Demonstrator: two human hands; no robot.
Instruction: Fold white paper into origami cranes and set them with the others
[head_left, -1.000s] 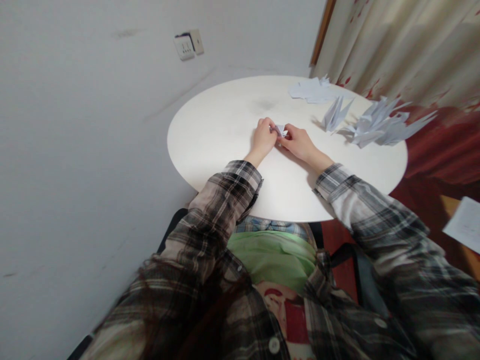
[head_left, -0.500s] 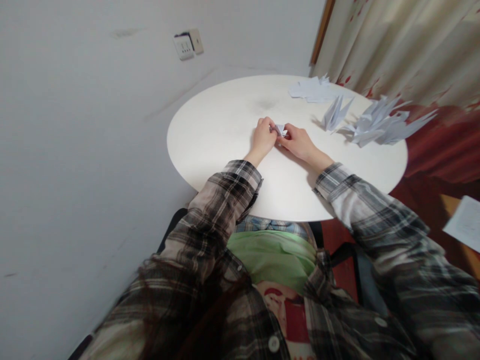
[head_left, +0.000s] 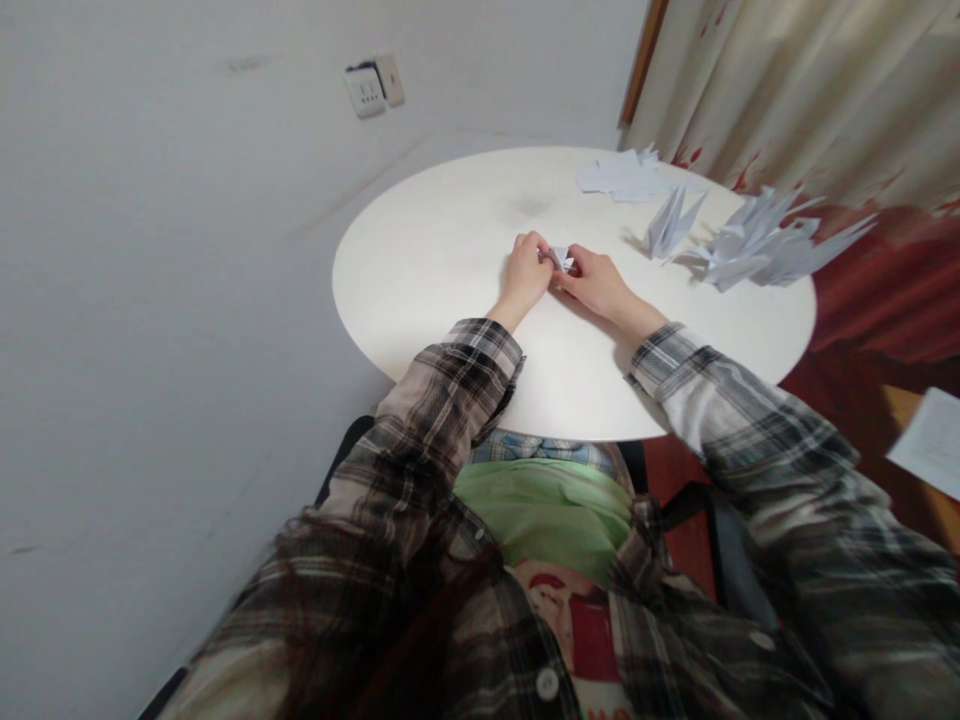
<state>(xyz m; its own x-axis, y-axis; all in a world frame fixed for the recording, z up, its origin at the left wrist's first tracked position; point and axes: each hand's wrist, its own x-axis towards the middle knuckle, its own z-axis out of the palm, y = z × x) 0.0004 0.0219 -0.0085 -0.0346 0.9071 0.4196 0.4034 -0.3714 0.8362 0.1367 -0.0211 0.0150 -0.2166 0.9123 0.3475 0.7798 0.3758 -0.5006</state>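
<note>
A small piece of folded white paper (head_left: 559, 258) is held between my two hands, low over the round white table (head_left: 420, 270). My left hand (head_left: 527, 270) pinches its left side with thumb and fingers. From the right, my right hand (head_left: 596, 278) grips the other side, thumb and forefinger closed on it. Fingers cover much of the paper, so its full shape is hidden. To the right of my right hand stands a folded paper crane (head_left: 670, 228) with pointed tips.
More paper cranes (head_left: 765, 245) cluster at the table's right edge. Flat white sheets (head_left: 622, 177) lie at the back. A wall with a socket (head_left: 365, 92) borders the left, a curtain (head_left: 810, 110) the right. A paper sheet (head_left: 930, 445) rests on a wooden surface at far right.
The hands and the folded paper stay almost the same. The whole view has shifted very slightly.
</note>
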